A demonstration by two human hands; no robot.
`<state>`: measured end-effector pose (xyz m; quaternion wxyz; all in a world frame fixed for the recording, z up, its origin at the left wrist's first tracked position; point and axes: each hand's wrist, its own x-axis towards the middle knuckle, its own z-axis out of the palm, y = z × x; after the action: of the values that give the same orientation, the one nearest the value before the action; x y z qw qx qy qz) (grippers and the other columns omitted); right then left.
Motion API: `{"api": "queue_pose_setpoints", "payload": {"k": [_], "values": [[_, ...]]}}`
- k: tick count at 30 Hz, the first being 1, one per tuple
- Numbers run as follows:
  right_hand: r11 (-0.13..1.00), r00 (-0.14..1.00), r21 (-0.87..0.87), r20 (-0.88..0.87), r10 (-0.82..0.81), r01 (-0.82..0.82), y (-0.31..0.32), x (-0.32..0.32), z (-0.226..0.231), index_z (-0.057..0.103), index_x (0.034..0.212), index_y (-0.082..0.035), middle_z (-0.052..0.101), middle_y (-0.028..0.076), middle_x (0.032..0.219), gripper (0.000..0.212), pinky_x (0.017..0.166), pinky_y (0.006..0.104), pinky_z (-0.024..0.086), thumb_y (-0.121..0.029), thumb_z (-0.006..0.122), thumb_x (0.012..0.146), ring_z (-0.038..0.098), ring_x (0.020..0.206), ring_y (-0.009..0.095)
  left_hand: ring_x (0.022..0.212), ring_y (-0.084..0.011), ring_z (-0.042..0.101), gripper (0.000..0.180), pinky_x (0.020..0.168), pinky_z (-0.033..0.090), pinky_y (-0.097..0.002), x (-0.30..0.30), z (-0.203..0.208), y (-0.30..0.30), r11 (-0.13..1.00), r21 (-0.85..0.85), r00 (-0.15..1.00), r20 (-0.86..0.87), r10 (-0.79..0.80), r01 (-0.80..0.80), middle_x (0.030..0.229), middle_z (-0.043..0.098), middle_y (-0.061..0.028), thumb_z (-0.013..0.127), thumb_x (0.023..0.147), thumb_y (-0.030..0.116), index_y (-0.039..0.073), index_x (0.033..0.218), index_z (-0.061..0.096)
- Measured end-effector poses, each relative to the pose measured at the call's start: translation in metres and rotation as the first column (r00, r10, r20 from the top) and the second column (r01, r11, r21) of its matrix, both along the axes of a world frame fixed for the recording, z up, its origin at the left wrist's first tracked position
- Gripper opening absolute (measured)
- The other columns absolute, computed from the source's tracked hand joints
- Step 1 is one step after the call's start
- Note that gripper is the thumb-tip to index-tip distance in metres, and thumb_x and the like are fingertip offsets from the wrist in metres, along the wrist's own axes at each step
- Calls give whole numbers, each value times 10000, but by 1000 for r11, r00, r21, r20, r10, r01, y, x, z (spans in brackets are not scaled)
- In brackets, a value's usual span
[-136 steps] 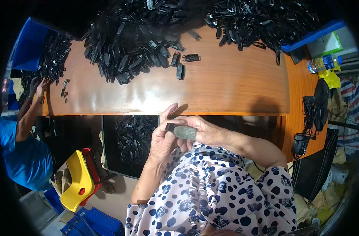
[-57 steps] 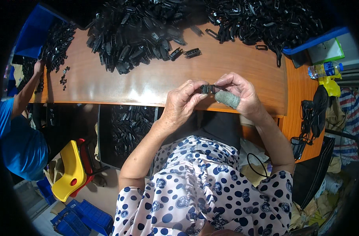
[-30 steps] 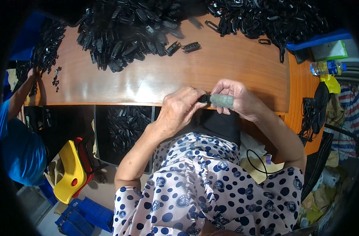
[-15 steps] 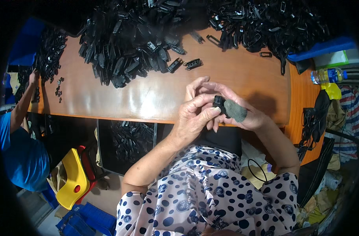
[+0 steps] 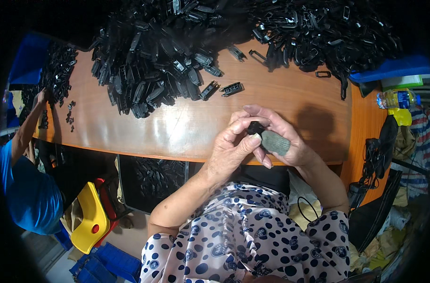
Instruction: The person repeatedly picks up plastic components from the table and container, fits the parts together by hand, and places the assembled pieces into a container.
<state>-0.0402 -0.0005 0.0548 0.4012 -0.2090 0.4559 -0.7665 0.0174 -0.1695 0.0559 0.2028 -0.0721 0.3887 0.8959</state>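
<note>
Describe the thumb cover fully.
The thumb cover is a grey-green sleeve, knitted by its look, finely ribbed and rounded at the tip. It is worn on the thumb of the right hand, hiding the thumb's end, and slants with its tip toward the upper left. The tip lies right by the black part in the left hand; whether it presses on it cannot be told.

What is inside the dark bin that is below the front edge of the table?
Inside the bin, a heap of small black parts can be seen. Whatever lies beneath the top layer is covered, and the table hides the far end.
</note>
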Motion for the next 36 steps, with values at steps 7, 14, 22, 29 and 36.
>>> {"api": "queue_pose_setpoints", "payload": {"k": [7, 14, 22, 29, 36], "values": [[948, 966, 308, -257, 8, 74, 7, -53, 5, 321, 1403, -11, 534, 143, 1194, 623, 818, 312, 500, -281, 596, 914, 578, 1003, 189, 978, -140, 540, 120, 877, 443, -300, -31, -10, -17, 899, -305, 916, -347, 202, -313, 1137, 543, -98, 545, 924, 97, 20, 1015, 549], [419, 95, 307, -886, 455, 855, -11, -137, -25, 569, 1060, 18, 472, 205, 1279, 371, 992, 451, 350, -264, 662, 836, 366, 1288, 344, 842, -327, 607, 202, 722, 513, -391, -84, -16, -38, -27, -885, 761, -383, -524, -464, 957, 554, -167, 610, 826, 62, -14, 1000, 542], [619, 576, 307, -762, -295, 723, -1, -124, -13, 582, 1073, -21, 623, 67, 961, 240, 690, 301, 486, -209, 572, 924, 602, 845, 209, 785, -235, 631, 225, 700, 519, -317, -81, -18, -37, 249, -849, 729, -528, -436, -466, 892, 624, -127, 692, 807, 100, 9, 993, 605], [932, 933, 76, 34, -358, 355, 8, -47, 12, 473, 1221, -55, 590, 47, 898, 302, 610, 203, 426, -193, 520, 956, 539, 714, 108, 786, -64, 580, 200, 720, 481, -217, -27, -14, -25, 741, -632, 932, -361, -22, -227, 860, 635, 2, 700, 838, 84, 12, 1005, 616], [972, 995, 212, 6, -103, 99, 21, 4, 29, 502, 1106, -94, 603, 17, 864, 232, 601, 166, 358, -196, 594, 919, 484, 712, 46, 709, -121, 608, 217, 635, 492, -250, -4, -11, -20, 607, -676, 782, -608, -138, -418, 796, 632, -57, 699, 816, 72, 2, 1004, 615]]}}
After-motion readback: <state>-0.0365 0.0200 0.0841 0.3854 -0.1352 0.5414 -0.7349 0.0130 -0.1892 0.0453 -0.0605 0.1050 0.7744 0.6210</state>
